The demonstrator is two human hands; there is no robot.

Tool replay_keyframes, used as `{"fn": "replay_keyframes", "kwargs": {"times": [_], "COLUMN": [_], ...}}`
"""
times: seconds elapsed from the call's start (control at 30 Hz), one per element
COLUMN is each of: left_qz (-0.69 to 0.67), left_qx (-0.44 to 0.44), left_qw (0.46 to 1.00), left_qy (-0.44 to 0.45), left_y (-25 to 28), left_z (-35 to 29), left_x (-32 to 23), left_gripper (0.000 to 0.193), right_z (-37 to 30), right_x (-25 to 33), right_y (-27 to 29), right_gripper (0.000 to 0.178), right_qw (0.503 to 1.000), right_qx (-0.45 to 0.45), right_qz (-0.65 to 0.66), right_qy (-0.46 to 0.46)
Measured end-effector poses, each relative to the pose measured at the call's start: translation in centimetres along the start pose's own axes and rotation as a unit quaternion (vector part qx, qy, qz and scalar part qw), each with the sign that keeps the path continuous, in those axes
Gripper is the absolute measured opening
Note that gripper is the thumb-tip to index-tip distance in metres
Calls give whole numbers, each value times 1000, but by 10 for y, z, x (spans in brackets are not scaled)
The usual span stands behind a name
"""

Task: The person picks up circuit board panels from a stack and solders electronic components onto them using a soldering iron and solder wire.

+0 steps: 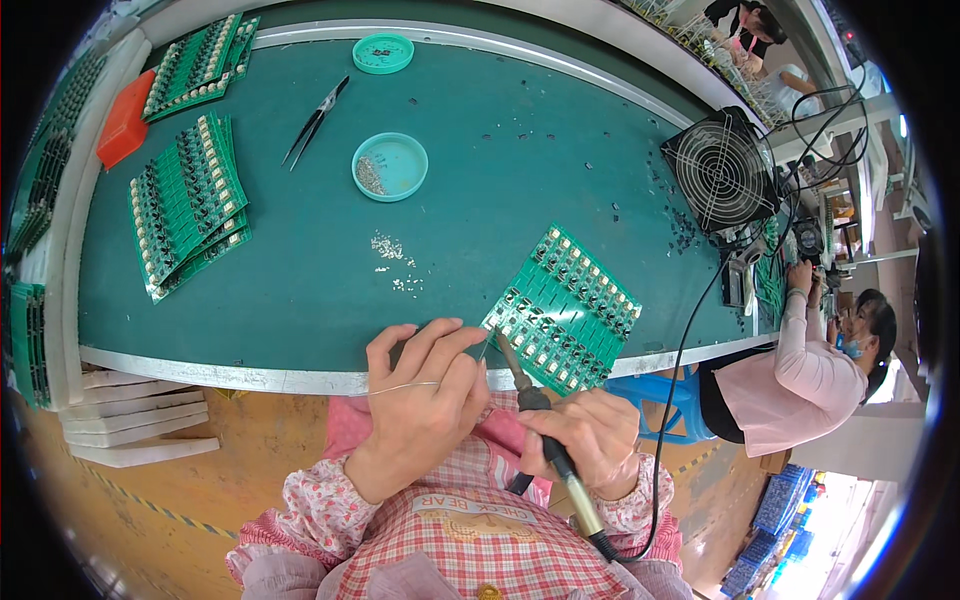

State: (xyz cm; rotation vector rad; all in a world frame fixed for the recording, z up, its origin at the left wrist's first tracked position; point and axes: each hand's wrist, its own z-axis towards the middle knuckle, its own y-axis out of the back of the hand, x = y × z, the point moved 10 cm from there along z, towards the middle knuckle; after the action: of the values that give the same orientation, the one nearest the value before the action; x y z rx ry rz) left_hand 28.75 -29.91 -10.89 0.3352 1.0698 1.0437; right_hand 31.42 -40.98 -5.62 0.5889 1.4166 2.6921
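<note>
An iron (562,464) is gripped in the curled fingers of the right hand (590,435), its handle closed upon and its shaft slanted up to the left corner of a board (570,312). Whether the board is touched by the tip cannot be told. By the left hand (425,385), a thin wire (405,386) is pinched at the fingertips beside that corner, and part of it is looped across the back of the hand. The board is laid askew at the near edge of the tabletop (300,255), right of its middle. White parts (393,250) are scattered beyond the left hand. One dish (418,185) is placed farther back, another (383,54) at the far edge, with tweezers (316,122) laid to their left. Stacked boards (188,205) are set by the left edge, and a fan (720,170) is stood near the far right corner.
</note>
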Motion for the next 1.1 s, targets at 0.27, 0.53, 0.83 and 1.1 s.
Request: {"fn": "replay_keyframes", "kwargs": {"times": [0.27, 0.53, 0.83, 1.1], "left_qz": [-4, -29, -43, -32], "left_qx": [6, 24, 32, 33], "left_qw": [1000, 999, 999, 999], "left_qy": [-8, 3, -10, -11], "left_y": [2, 4, -4, -6], "left_z": [0, 3, 6, 6], "left_x": [-3, -3, -9, -9], "left_gripper": [11, 9, 10, 10], "right_z": [-2, -21, -26, -28], "right_x": [5, -21, -27, -30], "right_y": [-1, 33, 30, 21], "right_gripper": [23, 14, 10, 12], "right_qw": [1000, 983, 979, 978], "right_qx": [23, -83, -109, -101], "right_qz": [-18, 127, 129, 135], "right_qy": [9, -104, -117, -122]}}
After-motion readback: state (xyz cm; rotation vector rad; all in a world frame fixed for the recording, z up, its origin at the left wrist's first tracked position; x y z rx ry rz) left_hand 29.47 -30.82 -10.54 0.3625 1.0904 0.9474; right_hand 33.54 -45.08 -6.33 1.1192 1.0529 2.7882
